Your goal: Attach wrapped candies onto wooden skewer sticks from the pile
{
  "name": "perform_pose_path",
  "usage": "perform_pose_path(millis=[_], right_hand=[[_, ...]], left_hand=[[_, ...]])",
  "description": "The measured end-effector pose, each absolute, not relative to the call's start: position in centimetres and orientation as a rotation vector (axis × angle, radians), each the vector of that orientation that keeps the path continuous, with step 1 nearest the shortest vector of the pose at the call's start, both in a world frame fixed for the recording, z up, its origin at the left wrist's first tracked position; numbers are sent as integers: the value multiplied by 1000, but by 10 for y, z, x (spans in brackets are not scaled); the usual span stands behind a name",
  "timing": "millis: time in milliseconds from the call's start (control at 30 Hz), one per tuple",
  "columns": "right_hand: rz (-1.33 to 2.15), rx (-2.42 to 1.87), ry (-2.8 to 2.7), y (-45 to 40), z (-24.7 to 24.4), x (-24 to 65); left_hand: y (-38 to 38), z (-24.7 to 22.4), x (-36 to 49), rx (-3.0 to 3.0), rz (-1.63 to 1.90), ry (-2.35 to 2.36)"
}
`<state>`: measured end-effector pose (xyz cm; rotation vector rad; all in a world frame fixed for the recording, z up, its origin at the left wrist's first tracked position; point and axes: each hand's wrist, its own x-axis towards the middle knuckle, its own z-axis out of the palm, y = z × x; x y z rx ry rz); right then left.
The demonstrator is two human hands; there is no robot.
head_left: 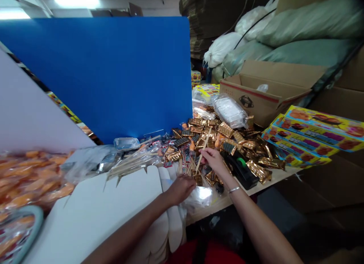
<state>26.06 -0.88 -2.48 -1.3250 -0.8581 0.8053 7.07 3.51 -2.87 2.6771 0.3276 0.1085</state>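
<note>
A person's right hand (212, 159) pinches a wooden stick (205, 143) in front of a heap of gold packets (226, 129).
The stick slants steeply at the centre of the frame, its top leaning right. Below it, the left hand (182, 189) is curled beside a clear plastic bag (200, 198) at lower centre; whether it grips the bag cannot be told. A black tape dispenser (241, 170) sits right of centre.

Packets (226, 130) heaped on table (290, 173), right of centre; tape dispenser (241, 172) set among them; bagged sticks (136, 160) laid left; box (256, 99) placed behind; sacks (307, 25) piled upper right.
</note>
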Motion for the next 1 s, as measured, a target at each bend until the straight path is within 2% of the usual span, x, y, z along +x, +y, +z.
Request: perform_pose_path(millis=[100, 300, 500, 667, 800, 900, 1000], right_hand=[[808, -1323, -877, 0, -24, 257], [784, -1355, -818, -26, -24, 269], [836, -1462, -817, -81, -31, 288], [919, -1496, -1088, -117, -12, 270], [880, -1610, -1382, -120, -1, 247], [818, -1707, -1370, -115, -5, 238], [901, -1624, -1312, -112, -11, 236]], left_hand=[[38, -32, 61, 2422, 178, 325], [50, -32, 63, 2021, 73, 280], [45, -22, 72, 2072, 101, 330], [35, -20, 73, 2289, 154, 342], [30, -20, 74, 2308, 175, 351], [28, -21, 74, 2184, 204, 348], [26, -19, 74, 2079, 287, 393]])
